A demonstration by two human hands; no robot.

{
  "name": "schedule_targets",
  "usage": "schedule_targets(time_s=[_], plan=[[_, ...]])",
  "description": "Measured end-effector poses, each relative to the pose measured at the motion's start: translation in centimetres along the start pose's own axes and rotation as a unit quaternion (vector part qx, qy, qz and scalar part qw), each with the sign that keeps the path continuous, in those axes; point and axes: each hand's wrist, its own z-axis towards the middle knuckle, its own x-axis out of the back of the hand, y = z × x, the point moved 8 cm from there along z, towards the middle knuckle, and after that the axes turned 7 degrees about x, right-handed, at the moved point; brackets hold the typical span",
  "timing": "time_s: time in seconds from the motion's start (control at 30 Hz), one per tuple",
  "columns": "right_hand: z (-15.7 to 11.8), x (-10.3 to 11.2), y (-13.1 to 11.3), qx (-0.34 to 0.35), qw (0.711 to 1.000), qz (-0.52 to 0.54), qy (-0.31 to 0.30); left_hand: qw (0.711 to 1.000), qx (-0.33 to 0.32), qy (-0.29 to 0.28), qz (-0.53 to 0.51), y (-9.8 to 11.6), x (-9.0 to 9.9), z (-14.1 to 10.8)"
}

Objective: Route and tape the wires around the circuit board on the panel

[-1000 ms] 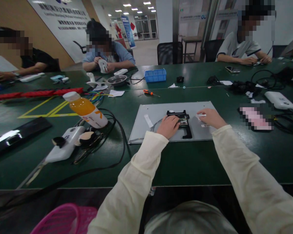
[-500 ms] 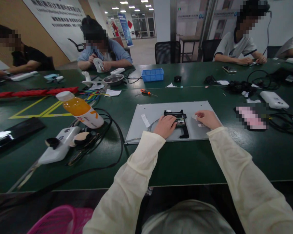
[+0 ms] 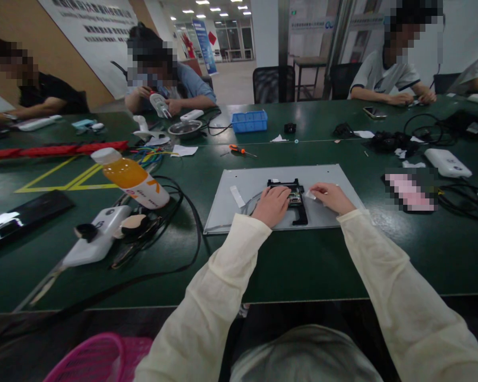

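Observation:
My left hand (image 3: 271,207) lies with its fingers stretched out over the left side of a black plastic frame (image 3: 301,216), hiding part of it. A green circuit board (image 3: 295,198) shows inside the frame beside my fingertips. Thumb and forefinger of my right hand (image 3: 334,198) are pinched on a small whitish piece of film (image 3: 310,195), just right of the frame. Under both hands is a flat light-grey panel (image 3: 231,217). On its left part lies a white strip (image 3: 237,197), and a grey cable (image 3: 252,202) runs under my left hand.
To the left stand a juice bottle (image 3: 131,180) and a white device (image 3: 99,239) among black cables. Beyond the panel are an orange screwdriver (image 3: 239,150) and a blue basket (image 3: 249,122). A pink phone (image 3: 409,192) lies right. Several people sit around the table.
My right hand has moved left with the whitish film, closer to the black frame. My left hand stays nearly where it was.

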Motion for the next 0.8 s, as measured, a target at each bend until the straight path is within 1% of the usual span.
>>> schedule_targets(time_s=[0.1,0.23,0.33,0.47,0.7,0.8], plan=[[0.1,-0.6,-1.0,0.032,0.999,-0.002,0.002,1.000,-0.022,0.004,0.001,1.5,0.1,-0.3],[0.0,-1.1,-1.2,0.024,1.000,0.004,0.001,0.999,-0.034,-0.009,0.005,2.9,-0.1,-0.5],[-0.1,-1.1,-1.5,0.027,1.000,0.007,-0.001,0.999,-0.034,-0.023,0.010,3.1,-0.4,-0.5],[-0.3,-1.3,-2.1,0.040,0.999,0.007,-0.019,0.999,-0.038,-0.024,0.015,3.1,-0.5,-0.5],[-0.3,-1.5,-2.4,0.041,0.999,-0.003,-0.006,0.997,-0.042,-0.047,0.051,3.2,-1.0,-0.6],[-0.3,-1.3,-2.6,0.043,0.999,-0.013,-0.001,0.996,-0.040,-0.047,0.061,3.2,-1.1,-0.6]])
